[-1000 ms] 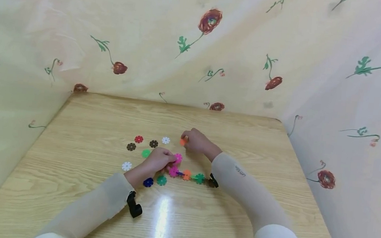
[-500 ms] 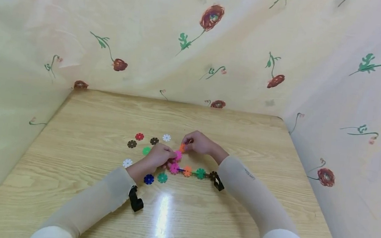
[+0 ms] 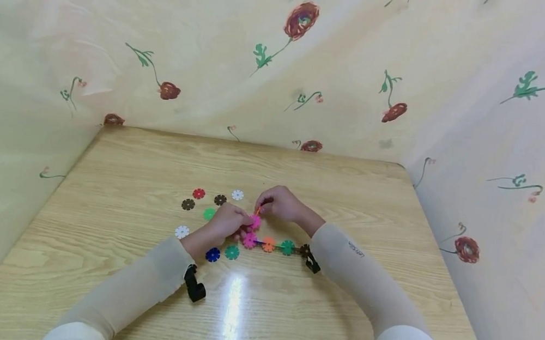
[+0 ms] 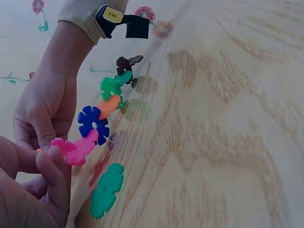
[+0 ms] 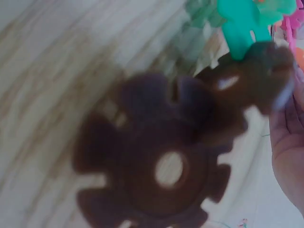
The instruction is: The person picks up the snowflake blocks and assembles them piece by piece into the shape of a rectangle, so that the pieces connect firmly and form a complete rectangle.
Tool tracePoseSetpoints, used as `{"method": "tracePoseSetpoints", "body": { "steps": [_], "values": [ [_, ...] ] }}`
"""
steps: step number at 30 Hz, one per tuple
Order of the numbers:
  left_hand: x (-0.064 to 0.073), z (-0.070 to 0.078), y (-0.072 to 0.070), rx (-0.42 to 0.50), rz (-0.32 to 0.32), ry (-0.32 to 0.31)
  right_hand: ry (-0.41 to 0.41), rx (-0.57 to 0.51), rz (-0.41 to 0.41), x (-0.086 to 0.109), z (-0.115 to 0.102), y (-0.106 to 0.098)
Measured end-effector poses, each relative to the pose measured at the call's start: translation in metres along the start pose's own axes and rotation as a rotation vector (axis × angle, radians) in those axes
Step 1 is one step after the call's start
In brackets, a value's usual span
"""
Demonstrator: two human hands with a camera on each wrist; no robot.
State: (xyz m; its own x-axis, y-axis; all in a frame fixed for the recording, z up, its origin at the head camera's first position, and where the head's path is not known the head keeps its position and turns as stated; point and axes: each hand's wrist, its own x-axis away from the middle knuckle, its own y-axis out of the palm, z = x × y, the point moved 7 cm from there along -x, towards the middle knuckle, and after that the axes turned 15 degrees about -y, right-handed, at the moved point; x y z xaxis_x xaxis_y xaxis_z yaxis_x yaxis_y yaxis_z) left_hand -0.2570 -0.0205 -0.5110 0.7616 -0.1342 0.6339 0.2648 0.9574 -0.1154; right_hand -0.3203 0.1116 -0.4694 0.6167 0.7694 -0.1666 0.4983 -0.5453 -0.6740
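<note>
My left hand (image 3: 229, 223) pinches the pink notched disc (image 3: 256, 221) at one end of a chain of interlocking plastic discs. Just beyond it my right hand (image 3: 281, 202) holds an orange disc (image 3: 258, 211) edge-on against that pink one; whether their slots have joined I cannot tell. From the pink end the chain runs right through a second pink disc (image 3: 250, 240), a blue disc (image 4: 93, 125), an orange link (image 3: 268, 244) and a green link (image 3: 287, 247) to brown discs (image 5: 142, 166). Fingers hide much of the joint in the left wrist view.
Loose discs lie left of the chain: a red one (image 3: 198, 193), brown ones (image 3: 188, 204), white ones (image 3: 181, 232), a light green one (image 3: 209, 214), a dark blue one (image 3: 213, 254) and a teal one (image 3: 232, 252). Flowered cloth (image 3: 212, 76) walls the wooden table (image 3: 155, 159).
My right hand has brought the orange disc down to the pink disc and turned it edge-on. The left hand keeps its pinch in nearly the same place.
</note>
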Motion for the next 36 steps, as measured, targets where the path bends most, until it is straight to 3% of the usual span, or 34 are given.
{"method": "tracePoseSetpoints", "body": {
  "steps": [5, 14, 25, 36],
  "values": [
    [0.002, -0.001, 0.001, 0.082, 0.014, -0.009, -0.041, 0.034, 0.009, -0.001, -0.011, 0.000],
    [-0.004, -0.006, 0.000, 0.111, 0.032, -0.006, -0.064, 0.118, -0.028, -0.006, -0.012, 0.003],
    [-0.008, -0.009, -0.003, 0.106, 0.069, -0.004, -0.020, 0.037, -0.051, -0.010, -0.004, 0.005],
    [-0.010, -0.007, -0.005, 0.105, 0.083, -0.004, -0.048, 0.040, -0.091, -0.013, -0.009, 0.005]
  ]
}}
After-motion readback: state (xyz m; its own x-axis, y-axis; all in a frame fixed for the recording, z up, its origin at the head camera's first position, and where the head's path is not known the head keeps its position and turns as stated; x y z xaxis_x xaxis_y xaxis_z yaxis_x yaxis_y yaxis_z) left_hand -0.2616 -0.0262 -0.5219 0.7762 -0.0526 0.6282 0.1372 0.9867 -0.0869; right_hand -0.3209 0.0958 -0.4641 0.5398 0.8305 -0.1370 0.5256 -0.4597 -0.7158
